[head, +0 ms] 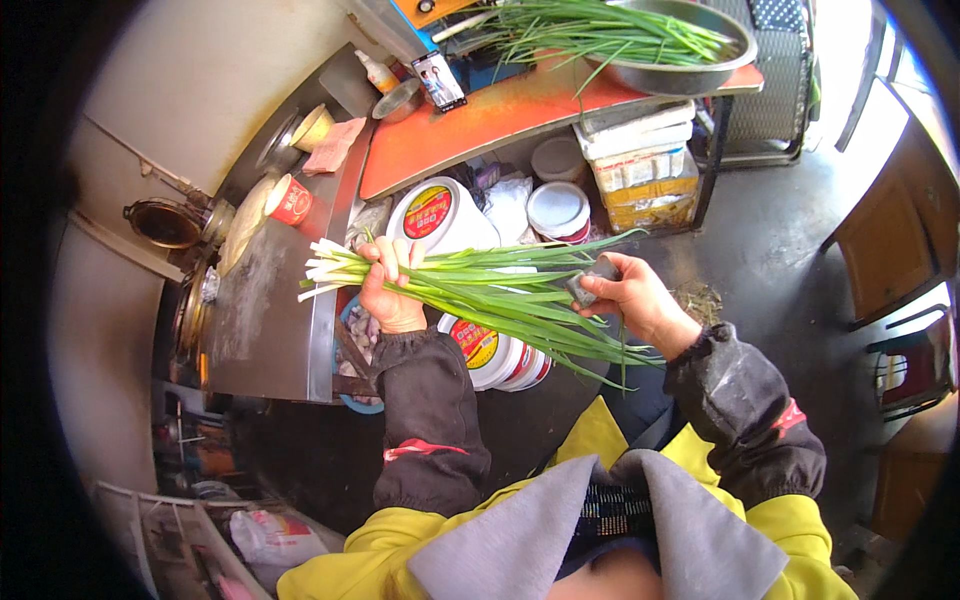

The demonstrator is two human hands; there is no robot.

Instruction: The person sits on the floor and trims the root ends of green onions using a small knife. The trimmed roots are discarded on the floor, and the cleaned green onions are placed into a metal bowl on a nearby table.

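My left hand (390, 289) is closed around a bunch of green onions (487, 289) near their white ends, which point left over the edge of a metal worktop. The long green leaves spread to the right. By the leaf tips, my right hand (634, 300) grips a small grey block-like object (594, 280); what it is exactly cannot be told. More green onions (600, 34) lie across a large metal basin (675, 79) on the orange-topped table ahead.
The metal worktop (277, 330) at left bears a red paper cup (288, 200). A phone (439, 81) leans on the orange table (480, 120). Beneath are white buckets (442, 214) and foam boxes (637, 150). A blue basin (361, 405) sits under the worktop; wooden chairs (892, 217) stand right.
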